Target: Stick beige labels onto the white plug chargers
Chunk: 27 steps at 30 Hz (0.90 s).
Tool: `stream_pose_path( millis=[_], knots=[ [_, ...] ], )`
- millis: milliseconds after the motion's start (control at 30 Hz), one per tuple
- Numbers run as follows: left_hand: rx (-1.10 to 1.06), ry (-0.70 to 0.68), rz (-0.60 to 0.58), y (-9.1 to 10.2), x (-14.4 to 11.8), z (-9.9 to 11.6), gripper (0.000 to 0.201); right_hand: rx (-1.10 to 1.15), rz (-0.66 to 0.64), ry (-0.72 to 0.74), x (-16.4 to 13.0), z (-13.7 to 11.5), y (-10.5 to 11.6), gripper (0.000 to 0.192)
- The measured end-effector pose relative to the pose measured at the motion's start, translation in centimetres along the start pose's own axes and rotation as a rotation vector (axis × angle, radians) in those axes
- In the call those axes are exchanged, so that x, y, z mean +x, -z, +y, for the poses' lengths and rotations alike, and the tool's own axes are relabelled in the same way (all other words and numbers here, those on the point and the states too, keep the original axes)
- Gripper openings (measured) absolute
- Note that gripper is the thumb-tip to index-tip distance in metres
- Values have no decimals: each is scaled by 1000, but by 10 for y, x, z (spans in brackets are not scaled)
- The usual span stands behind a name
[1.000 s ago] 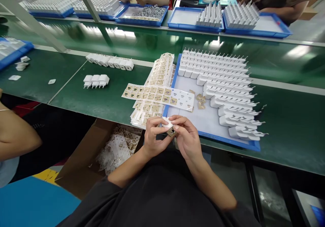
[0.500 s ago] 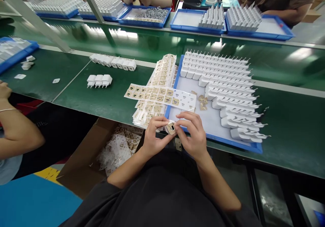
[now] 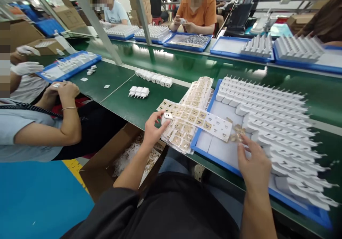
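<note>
My left hand (image 3: 153,129) is closed around a white plug charger (image 3: 167,117), its port face turned up, above the sheets' left edge. Over the blue tray (image 3: 207,155), the fingertips of my right hand (image 3: 254,163) pinch a small tan film piece (image 3: 240,131) at a little heap of such scraps. A sticker sheet (image 3: 187,113) with tan squares, partly bare at its right end, lies across a stack of similar sheets (image 3: 199,88) and over the tray's left rim. Rows of white chargers (image 3: 269,107) with pins up fill the tray's right part.
Three chargers (image 3: 138,92) and a row of several more (image 3: 153,78) stand on the green bench to the left. Below is a cardboard box (image 3: 98,171) with scraps. A co-worker's arm (image 3: 48,132) is at the left. Blue trays (image 3: 187,42) line the far side.
My hands have parted: the left moved left with the charger, the right moved right to the scraps. The charger's face, tan before, now shows white. The view has lifted and swung left.
</note>
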<state>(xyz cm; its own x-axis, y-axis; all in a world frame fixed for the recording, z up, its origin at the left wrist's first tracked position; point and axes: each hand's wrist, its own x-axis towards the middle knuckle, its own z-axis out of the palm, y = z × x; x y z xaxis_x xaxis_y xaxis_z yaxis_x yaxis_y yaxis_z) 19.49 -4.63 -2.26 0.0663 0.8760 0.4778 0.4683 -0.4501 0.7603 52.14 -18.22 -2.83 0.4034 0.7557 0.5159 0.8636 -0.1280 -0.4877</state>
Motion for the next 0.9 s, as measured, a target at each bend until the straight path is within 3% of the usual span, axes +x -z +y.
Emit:
stream_pose_path(
  millis=[200,333,433,533,633,767,900],
  knots=[
    [542,66,0,11,96,-72,33,64,-14,78,-5,3,-3,30],
    [496,22,2,17,143,-100,27,84,-60,125,-6,5,-3,25],
    [431,-8,16,15,154,-105,33,53,-75,152,-9,5,-3,24],
    [363,-84,-46,-1,147,-93,37,48,-101,179,-7,0,-6,24],
    [316,-190,-213,-31,127,-59,31,55,-176,239,9,-16,-13,26],
    [294,-355,-554,-70,100,0,26,-83,-386,234,56,-45,-33,36],
    [210,-463,-709,-87,81,35,31,-218,-586,143,97,-59,-52,41]
  ],
)
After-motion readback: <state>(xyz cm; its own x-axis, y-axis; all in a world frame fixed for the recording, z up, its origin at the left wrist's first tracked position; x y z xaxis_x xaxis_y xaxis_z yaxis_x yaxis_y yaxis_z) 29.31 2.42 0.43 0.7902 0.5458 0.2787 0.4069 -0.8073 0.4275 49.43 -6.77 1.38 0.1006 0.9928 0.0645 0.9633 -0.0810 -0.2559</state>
